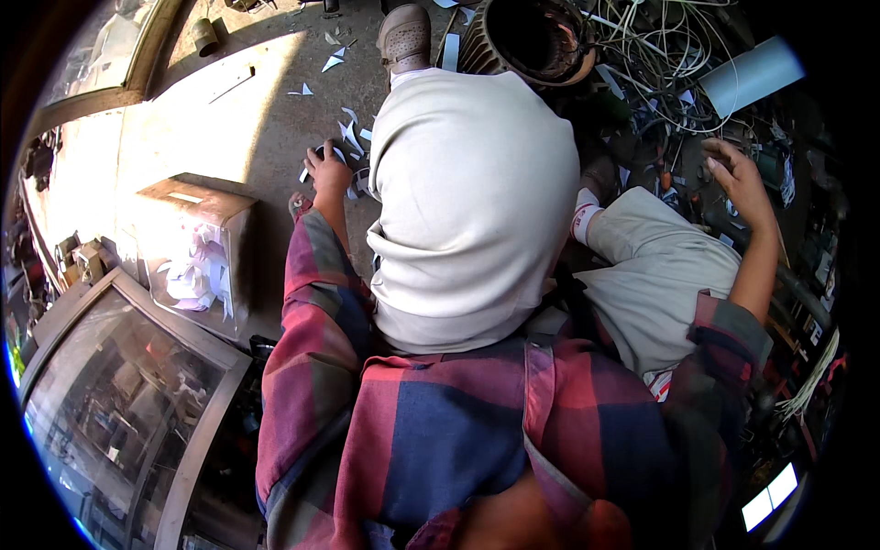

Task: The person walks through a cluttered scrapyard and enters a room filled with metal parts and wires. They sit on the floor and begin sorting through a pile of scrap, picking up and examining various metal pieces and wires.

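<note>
My left hand (328, 174) reaches down beside my left leg, its fingers apart over a dark round object with pale edges that it partly covers. I cannot make out what that object is. Curved white scraps (351, 136) lie on the floor just ahead of it. Off to the right, my right hand (741, 183) is raised beyond my bent knee, fingers stretched out and holding nothing. Below and around it is a dark clutter of small tools and parts, including an orange-handled item (666, 181).
A box of crumpled white paper (197, 272) stands on the left, above a glass-fronted wooden cabinet (119, 394). At the far right are a ribbed metal motor housing (472, 41), tangled pale wires (655, 60) and a light-blue sheet (756, 78). A framed pane (96, 55) is at the upper left.
</note>
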